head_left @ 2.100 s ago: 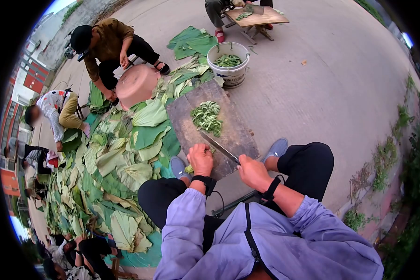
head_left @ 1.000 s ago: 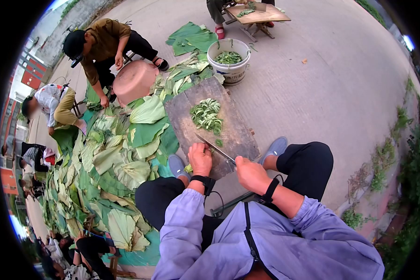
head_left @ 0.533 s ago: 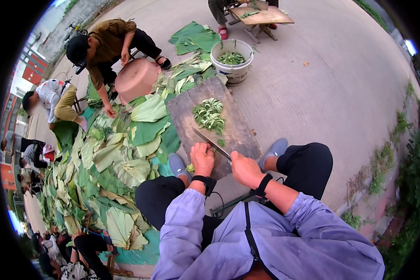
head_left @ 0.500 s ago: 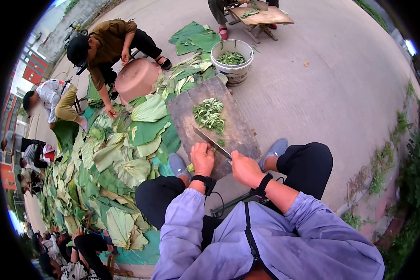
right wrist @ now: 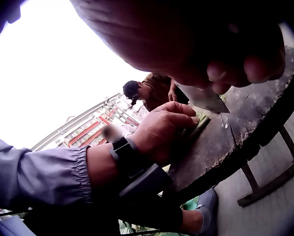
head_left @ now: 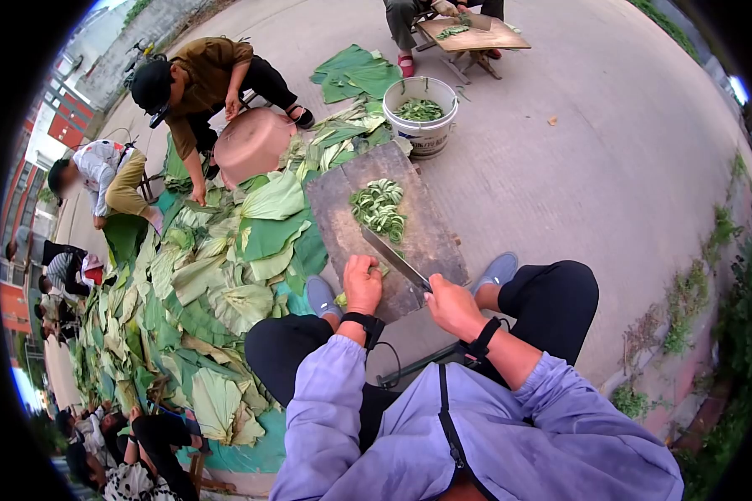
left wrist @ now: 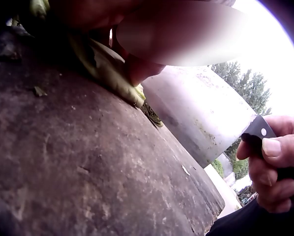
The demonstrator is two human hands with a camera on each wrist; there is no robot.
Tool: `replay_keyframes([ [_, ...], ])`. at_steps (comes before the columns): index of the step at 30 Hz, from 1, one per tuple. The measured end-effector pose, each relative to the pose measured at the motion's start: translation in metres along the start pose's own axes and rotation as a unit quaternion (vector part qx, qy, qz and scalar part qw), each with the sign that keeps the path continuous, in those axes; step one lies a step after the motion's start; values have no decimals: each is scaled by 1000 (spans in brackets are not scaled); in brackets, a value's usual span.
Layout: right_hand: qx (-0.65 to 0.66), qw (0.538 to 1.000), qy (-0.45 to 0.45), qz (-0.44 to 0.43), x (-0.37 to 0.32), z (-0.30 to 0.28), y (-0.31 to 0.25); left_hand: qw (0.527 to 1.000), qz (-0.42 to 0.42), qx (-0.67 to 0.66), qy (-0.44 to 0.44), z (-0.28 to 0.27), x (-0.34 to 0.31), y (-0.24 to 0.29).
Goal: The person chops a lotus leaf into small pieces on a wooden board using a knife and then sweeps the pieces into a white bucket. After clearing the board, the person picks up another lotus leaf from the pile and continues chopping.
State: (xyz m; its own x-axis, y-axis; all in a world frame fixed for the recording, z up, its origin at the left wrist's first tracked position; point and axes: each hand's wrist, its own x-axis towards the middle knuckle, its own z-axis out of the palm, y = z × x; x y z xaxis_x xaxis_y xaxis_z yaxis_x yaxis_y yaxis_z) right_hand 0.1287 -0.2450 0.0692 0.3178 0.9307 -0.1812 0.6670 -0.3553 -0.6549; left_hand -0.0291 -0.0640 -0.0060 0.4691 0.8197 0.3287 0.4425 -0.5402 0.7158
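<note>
My right hand [head_left: 455, 307] grips the black handle of a cleaver [head_left: 398, 260]. Its broad blade slants across the wooden chopping board [head_left: 330, 204], edge down, just beyond my left fingers. A rolled green leaf [left wrist: 107, 71] lies on the board under my left hand [head_left: 363, 285], whose curled fingers hold it. In the left wrist view its cut end shows tight dark layers right beside the blade. From the right wrist, the leaf roll [right wrist: 202, 123] sticks out past the left fingertips. A heap of curled green-and-white shreds [head_left: 378, 209] sits farther up the board.
Large green leaves [head_left: 226, 305] cover the ground to the left. A white bucket [head_left: 420, 138] of shreds stands past the board, near a pink tub [head_left: 253, 146]. Several people sit along the leaves. Another person chops at a low wooden table [head_left: 493, 37].
My cleaver has shifted slightly while my left hand stays on the leaf roll. A few fresh shreds have appeared between the blade and the heap since two seconds ago.
</note>
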Motion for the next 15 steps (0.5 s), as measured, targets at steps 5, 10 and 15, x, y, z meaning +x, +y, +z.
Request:
replay_keyframes([
  [5, -10, 1000, 0, -22, -10, -4, -5, 1000, -17, 1, 0, 0, 0, 2],
  [10, -14, 1000, -9, -26, -17, -5, -7, 1000, -16, 1, -1, 1, -1, 1],
  [15, -25, 999, -27, -12, -17, -6, -11, 1000, -26, 2, -12, 1, 0, 3],
])
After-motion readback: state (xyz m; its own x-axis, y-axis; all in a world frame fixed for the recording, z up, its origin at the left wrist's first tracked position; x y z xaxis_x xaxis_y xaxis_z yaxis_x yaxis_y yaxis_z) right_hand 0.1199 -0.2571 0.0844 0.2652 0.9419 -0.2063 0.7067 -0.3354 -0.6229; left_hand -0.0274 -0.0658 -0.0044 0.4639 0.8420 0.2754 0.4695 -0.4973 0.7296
